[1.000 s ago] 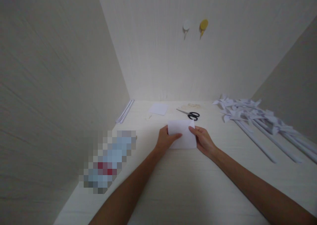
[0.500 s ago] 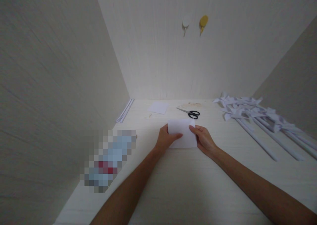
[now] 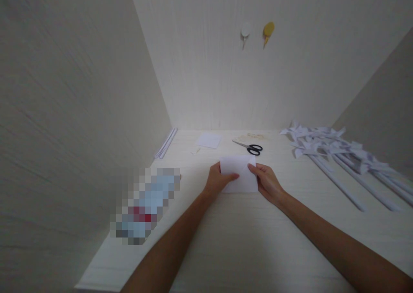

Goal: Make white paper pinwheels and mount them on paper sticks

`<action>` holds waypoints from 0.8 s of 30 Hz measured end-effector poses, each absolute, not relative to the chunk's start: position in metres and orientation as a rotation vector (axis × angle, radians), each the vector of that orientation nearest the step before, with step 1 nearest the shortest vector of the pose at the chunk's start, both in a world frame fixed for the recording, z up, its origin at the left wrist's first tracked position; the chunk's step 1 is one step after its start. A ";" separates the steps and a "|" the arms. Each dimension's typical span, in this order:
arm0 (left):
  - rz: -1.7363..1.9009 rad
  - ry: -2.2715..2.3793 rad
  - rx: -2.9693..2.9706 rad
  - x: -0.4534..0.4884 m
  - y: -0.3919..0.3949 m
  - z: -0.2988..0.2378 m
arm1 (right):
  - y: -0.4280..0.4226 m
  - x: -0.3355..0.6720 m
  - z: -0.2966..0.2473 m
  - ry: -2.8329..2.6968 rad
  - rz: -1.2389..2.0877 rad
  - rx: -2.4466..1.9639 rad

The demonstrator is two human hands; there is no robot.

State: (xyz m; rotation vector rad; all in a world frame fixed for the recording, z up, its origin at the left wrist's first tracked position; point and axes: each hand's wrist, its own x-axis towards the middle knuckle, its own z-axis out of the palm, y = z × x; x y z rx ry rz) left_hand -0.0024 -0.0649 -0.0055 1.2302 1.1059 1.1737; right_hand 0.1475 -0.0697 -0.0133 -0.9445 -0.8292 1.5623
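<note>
**A:** White paper point(image 3: 240, 174), a small rectangular sheet, lies just below the middle of the frame on the pale table point(image 3: 245, 241).

**B:** How do the hands sit on it?

**A:** One at each side. The left hand point(image 3: 217, 182) clasps the sheet's left edge, with its thumb laid across the top face and pointing right. The right hand point(image 3: 266, 181) grips the right edge, thumb on top near the upper corner. Both forearms run in from the bottom of the frame and converge on the sheet, wrists low to the table.

**B:** Is the sheet flat?

**A:** Its near edge rests on the table (whether the far edge is lifted, I cannot tell).

**B:** What is around it?

**A:** Black-handled scissors point(image 3: 250, 147) lie just above it, blades pointing left. A smaller white square point(image 3: 209, 140) sits up and to the left. Thin white strips point(image 3: 166, 142) lie along the left wall. At the right edge of the frame lies a heap of white paper pinwheels point(image 3: 322, 144) on long sticks. A pixelated patch point(image 3: 145, 205) covers something at lower left. On the back wall, near the top, hang a white hook point(image 3: 245, 30) and a yellow hook point(image 3: 268, 29).
</note>
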 end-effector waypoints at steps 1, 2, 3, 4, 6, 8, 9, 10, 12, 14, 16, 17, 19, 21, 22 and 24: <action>1.169 1.103 1.232 -0.003 -0.065 -0.006 | -0.070 0.147 -0.013 -0.829 1.561 -0.944; 1.165 1.098 1.233 -0.003 -0.064 -0.007 | -0.070 0.147 -0.013 -0.828 1.561 -0.945; 1.161 1.091 1.234 -0.004 -0.064 -0.007 | -0.070 0.147 -0.013 -0.826 1.562 -0.945; 1.158 1.082 1.234 -0.004 -0.063 -0.008 | -0.070 0.147 -0.013 -0.823 1.563 -0.944; 1.156 1.063 1.232 -0.005 -0.062 -0.010 | -0.070 0.147 -0.013 -0.815 1.561 -0.941; 1.157 1.050 1.233 -0.005 -0.062 -0.010 | -0.070 0.147 -0.013 -0.810 1.560 -0.932; 1.158 1.049 1.233 -0.005 -0.062 -0.010 | -0.069 0.147 -0.013 -0.809 1.560 -0.926; 1.159 1.052 1.231 -0.005 -0.062 -0.010 | -0.069 0.147 -0.014 -0.809 1.561 -0.922; 1.158 1.068 1.232 -0.005 -0.063 -0.009 | -0.069 0.148 -0.015 -0.813 1.567 -0.918; 1.158 1.087 1.233 -0.004 -0.064 -0.008 | -0.068 0.148 -0.016 -0.820 1.568 -0.912; 1.160 1.099 1.232 -0.003 -0.064 -0.007 | -0.068 0.148 -0.017 -0.833 1.561 -0.905; 1.165 1.103 1.227 -0.003 -0.064 -0.007 | -0.068 0.147 -0.017 -0.842 1.557 -0.901; 1.183 1.108 1.214 -0.002 -0.064 -0.008 | -0.068 0.147 -0.017 -0.861 1.547 -0.902; 1.206 1.117 1.212 -0.002 -0.063 -0.009 | -0.067 0.147 -0.017 -0.876 1.540 -0.910; 1.217 1.120 1.210 -0.001 -0.063 -0.010 | -0.067 0.147 -0.017 -0.885 1.537 -0.914; 1.234 1.117 1.205 -0.002 -0.062 -0.012 | -0.066 0.147 -0.017 -0.909 1.529 -0.918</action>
